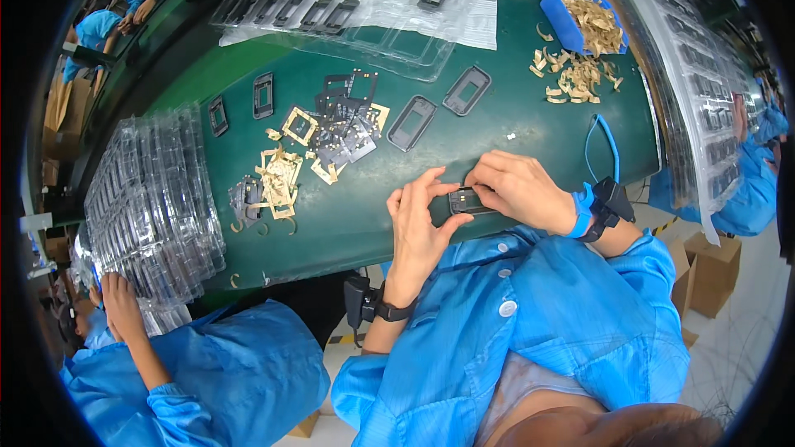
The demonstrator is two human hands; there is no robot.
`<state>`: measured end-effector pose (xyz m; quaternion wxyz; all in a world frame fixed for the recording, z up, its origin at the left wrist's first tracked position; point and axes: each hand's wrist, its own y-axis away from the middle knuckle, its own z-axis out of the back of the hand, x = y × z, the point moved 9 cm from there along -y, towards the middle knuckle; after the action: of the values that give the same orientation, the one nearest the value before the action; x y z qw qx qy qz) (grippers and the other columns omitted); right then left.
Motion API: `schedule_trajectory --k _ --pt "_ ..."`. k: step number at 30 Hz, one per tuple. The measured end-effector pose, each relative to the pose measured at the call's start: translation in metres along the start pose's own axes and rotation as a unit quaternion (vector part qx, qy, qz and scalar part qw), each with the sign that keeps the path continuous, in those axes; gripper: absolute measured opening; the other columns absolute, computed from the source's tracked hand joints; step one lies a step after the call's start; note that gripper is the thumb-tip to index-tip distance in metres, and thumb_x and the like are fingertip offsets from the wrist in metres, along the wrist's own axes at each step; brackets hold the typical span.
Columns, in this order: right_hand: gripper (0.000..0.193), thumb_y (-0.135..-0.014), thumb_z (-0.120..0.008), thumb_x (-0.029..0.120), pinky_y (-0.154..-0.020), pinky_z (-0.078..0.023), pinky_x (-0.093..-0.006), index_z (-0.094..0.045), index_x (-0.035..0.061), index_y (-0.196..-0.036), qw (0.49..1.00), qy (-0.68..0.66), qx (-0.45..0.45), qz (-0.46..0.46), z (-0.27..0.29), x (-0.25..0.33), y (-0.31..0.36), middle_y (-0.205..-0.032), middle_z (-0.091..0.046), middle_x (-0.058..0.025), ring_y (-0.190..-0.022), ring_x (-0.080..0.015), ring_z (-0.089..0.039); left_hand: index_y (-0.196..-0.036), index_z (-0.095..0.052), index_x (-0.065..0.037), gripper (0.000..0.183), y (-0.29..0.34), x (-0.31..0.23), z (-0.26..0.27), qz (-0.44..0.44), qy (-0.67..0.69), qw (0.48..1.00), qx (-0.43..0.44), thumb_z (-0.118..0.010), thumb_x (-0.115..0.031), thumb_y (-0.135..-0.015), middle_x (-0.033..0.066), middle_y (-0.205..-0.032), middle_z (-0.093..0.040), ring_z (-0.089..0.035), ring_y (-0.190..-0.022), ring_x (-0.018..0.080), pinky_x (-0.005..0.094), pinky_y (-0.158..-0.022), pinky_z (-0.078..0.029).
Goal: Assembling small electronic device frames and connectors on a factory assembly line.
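Observation:
Near the table's front edge, a small black rectangular plastic housing (469, 201) lies between my two hands, with tiny gold-coloured spots inside it. My left hand (418, 219) grips its left end between thumb and forefinger. My right hand (520, 188) is bent over its right part, the fingertips closed on the rim and partly hiding it. Whether a smaller piece is under those right fingertips, I cannot tell. Beyond my hands lie two dark grey rectangular frames, one nearer (411, 123) and one farther right (467, 90). Two tiny white bits (510, 136) rest above my right hand.
Dark flat pieces (344, 120) and cream cut-out backings (280, 180) are heaped left. A blue bin (565, 20) of curled tan strips stands at the back right. Clear trays (153, 198) are stacked left, beside a co-worker's hand (122, 306). A blue cord (611, 144) hangs by my right wrist.

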<state>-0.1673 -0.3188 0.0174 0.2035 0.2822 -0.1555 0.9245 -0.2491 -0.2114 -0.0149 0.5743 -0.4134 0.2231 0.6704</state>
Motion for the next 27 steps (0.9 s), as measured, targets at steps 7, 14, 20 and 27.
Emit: schedule_trajectory --k 7,14,20,27 --pt "0.017 -0.08 -0.067 0.003 -0.068 -0.051 -0.0414 -0.065 0.0043 -0.096 0.999 0.017 -0.01 -0.045 0.011 -0.013 0.022 -0.087 -0.06 -0.0101 -0.082 -0.0318 -0.062 -0.133 -0.049 -0.008 0.078 0.001 -0.003 0.002 -0.016 -0.014 1.0 -0.009 -0.09 -0.022 -0.067 0.0013 -0.109 -0.073 -0.062 -0.111 0.0204 0.0374 -0.1 -0.03" --pt "0.021 -0.085 -0.069 0.007 -0.069 -0.051 -0.0397 -0.065 0.0023 -0.105 0.99 -0.109 -0.005 -0.088 0.017 -0.032 0.023 -0.091 -0.061 -0.0127 -0.081 -0.0309 -0.063 -0.133 -0.053 -0.008 0.076 0.006 -0.01 0.003 -0.022 -0.046 0.998 -0.027 -0.089 -0.024 -0.068 0.002 -0.105 -0.071 -0.059 -0.105 0.0187 0.0358 -0.097 -0.03" --pt "0.036 -0.081 -0.078 0.015 -0.079 -0.049 -0.0401 -0.065 0.0043 -0.113 0.987 -0.137 0.016 -0.082 0.013 -0.031 0.028 -0.1 -0.06 -0.0109 -0.094 -0.0302 -0.059 -0.125 -0.063 -0.005 0.066 -0.005 -0.025 0.002 -0.011 -0.059 0.998 0.009 -0.089 -0.022 -0.067 0.0059 -0.095 -0.065 -0.058 -0.099 0.0222 0.0371 -0.088 -0.041" --pt "0.038 -0.078 -0.08 0.02 -0.083 -0.047 -0.0409 -0.066 0.0079 -0.11 0.99 -0.117 0.04 -0.074 0.003 -0.033 0.022 -0.101 -0.057 -0.009 -0.098 -0.0307 -0.055 -0.104 -0.073 -0.006 0.041 -0.029 -0.014 -0.014 0.036 0.015 0.993 0.11 -0.087 -0.012 -0.066 0.0074 -0.085 -0.06 -0.057 -0.069 0.0225 0.0345 -0.064 -0.048"
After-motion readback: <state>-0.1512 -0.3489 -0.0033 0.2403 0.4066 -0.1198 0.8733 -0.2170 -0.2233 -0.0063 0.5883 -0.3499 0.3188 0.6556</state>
